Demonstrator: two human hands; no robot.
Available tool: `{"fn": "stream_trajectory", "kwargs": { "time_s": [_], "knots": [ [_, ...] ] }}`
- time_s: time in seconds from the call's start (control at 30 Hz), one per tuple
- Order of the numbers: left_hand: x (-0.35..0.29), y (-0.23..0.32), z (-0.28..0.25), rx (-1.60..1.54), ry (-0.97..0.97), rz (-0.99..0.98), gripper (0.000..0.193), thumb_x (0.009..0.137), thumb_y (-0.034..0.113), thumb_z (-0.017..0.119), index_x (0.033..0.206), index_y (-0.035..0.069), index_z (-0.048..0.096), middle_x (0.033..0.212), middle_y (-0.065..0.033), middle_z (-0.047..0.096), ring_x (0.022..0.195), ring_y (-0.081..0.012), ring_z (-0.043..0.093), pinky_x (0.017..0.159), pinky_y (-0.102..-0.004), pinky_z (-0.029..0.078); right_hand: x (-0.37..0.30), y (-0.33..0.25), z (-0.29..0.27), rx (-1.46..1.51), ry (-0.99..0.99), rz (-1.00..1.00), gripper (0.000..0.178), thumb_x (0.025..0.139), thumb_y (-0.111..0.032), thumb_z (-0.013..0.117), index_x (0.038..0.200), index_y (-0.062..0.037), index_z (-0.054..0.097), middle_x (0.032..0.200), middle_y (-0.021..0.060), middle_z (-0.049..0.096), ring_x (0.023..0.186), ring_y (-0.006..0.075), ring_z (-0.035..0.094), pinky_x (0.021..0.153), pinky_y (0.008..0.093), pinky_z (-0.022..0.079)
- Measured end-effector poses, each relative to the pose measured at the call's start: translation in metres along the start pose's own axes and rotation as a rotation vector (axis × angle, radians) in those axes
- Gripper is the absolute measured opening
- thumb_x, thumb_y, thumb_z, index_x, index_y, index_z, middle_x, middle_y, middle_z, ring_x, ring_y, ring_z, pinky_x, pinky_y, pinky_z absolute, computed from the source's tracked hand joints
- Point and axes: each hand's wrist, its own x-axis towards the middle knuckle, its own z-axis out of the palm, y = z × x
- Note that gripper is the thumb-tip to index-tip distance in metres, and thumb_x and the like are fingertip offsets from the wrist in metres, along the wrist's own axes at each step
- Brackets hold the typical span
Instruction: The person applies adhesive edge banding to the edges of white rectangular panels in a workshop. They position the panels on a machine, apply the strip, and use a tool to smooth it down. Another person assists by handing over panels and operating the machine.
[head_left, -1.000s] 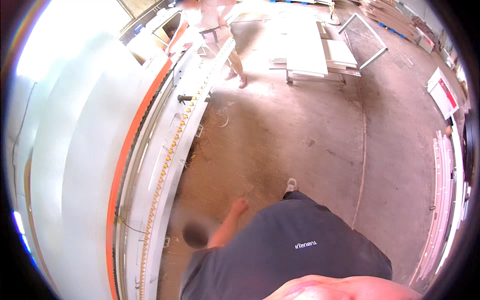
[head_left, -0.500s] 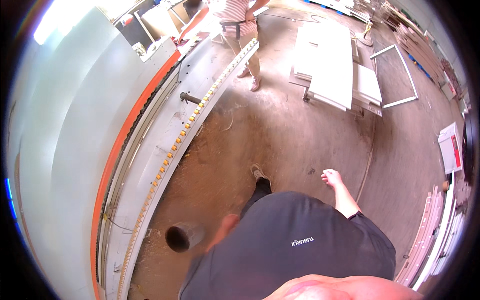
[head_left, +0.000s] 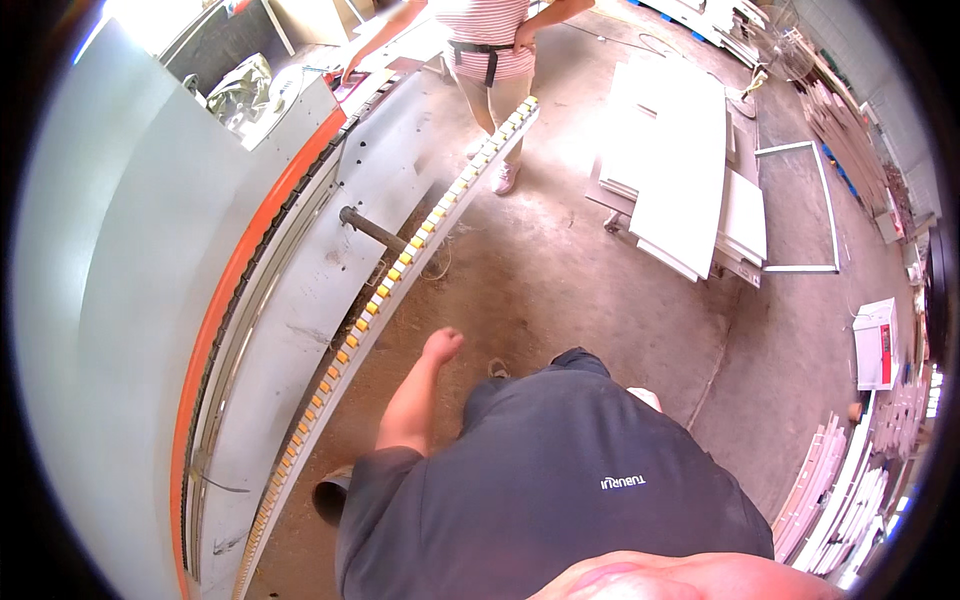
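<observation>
My left hand (head_left: 443, 345) is raised in front of me on a bent arm, its fingers curled into a loose fist with nothing showing in it. It hangs in the air over the floor, right of a long rail set with yellow rollers (head_left: 397, 274), and touches nothing. My right hand is hidden by my dark shirt. A small pale patch (head_left: 645, 398) pokes out past the shirt's right side; what it is I cannot make out. The rail runs beside a long grey machine with an orange strip (head_left: 262, 212).
At the rail's far end stands a person in a striped top (head_left: 485, 35), one arm reaching to the machine. White boards (head_left: 680, 170) are stacked ahead on the right, by a white frame (head_left: 836, 215). A wide pipe (head_left: 330, 497) lies low at my left. Strips (head_left: 815, 480) lie at right.
My left arm has swung forward and up into clear view. My right hand has dropped back out of sight. My view has shifted, bringing the person and the rail's far end closer.
</observation>
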Motion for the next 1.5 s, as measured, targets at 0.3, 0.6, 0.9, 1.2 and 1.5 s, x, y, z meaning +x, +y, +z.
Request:
{"fn": "stream_trajectory", "kwargs": {
  "time_s": [0.3, 0.6, 0.9, 1.2, 1.5],
  "knots": [
    [0.090, 0.135, -0.046, -0.447, 0.072, 0.023, 0.024, 0.096, 0.024, 0.063, 0.106, 0.003, 0.071, 0.088, -0.0043, 0.073, 0.076, -0.0142, 0.068, 0.071, -0.0321, 0.055, 0.158, -0.109, 0.008, -0.183, -0.115, 0.019, 0.026, 0.101, -0.020, 0.062, 0.114, 0.0009, 0.071, 0.102, 0.0141, 0.075, 0.089, 0.0244, 0.071, 0.079, 0.0395, 0.058],
    [0.090, 0.240, -0.030, -0.348, 0.251, -0.096, 0.026, 0.095, 0.023, 0.063, 0.108, 0.004, 0.073, 0.090, -0.0080, 0.075, 0.085, -0.0153, 0.070, 0.081, -0.0325, 0.056, 0.355, -0.322, 0.040, -0.393, -0.243, -0.007, 0.024, 0.098, -0.020, 0.061, 0.110, -0.0023, 0.072, 0.095, 0.0098, 0.077, 0.077, 0.0180, 0.072, 0.061, 0.0355, 0.055],
    [0.161, 0.318, -0.116, -0.382, 0.779, -0.049, 0.021, 0.096, 0.020, 0.066, 0.111, 0.006, 0.073, 0.103, -0.0133, 0.075, 0.094, -0.0266, 0.073, 0.086, -0.0355, 0.056, 0.447, -0.574, 0.145, -0.659, -0.286, -0.461, 0.033, 0.101, -0.031, 0.059, 0.103, -0.0034, 0.075, 0.080, 0.0058, 0.075, 0.062, 0.0113, 0.064, 0.055, 0.0310, 0.049],
    [0.278, 0.287, -0.190, -0.285, 0.882, -0.166, 0.026, 0.099, 0.028, 0.063, 0.112, 0.008, 0.071, 0.104, -0.0128, 0.075, 0.098, -0.0278, 0.073, 0.087, -0.0378, 0.055, 0.400, -0.659, 0.274, -0.846, -0.411, -0.876, 0.034, 0.100, -0.037, 0.064, 0.093, -0.0059, 0.076, 0.068, 0.0037, 0.067, 0.060, 0.0128, 0.061, 0.060, 0.0303, 0.048],
    [0.309, 0.304, -0.213, -0.210, 0.478, -0.506, 0.038, 0.098, 0.045, 0.056, 0.107, 0.012, 0.073, 0.103, -0.0146, 0.076, 0.101, -0.0353, 0.071, 0.089, -0.0464, 0.054, 0.403, -0.762, 0.357, -0.861, -0.243, -1.157, 0.024, 0.098, -0.032, 0.066, 0.113, -0.0138, 0.072, 0.082, 0.0078, 0.072, 0.075, 0.0227, 0.069, 0.070, 0.0358, 0.053]
  ]
}}
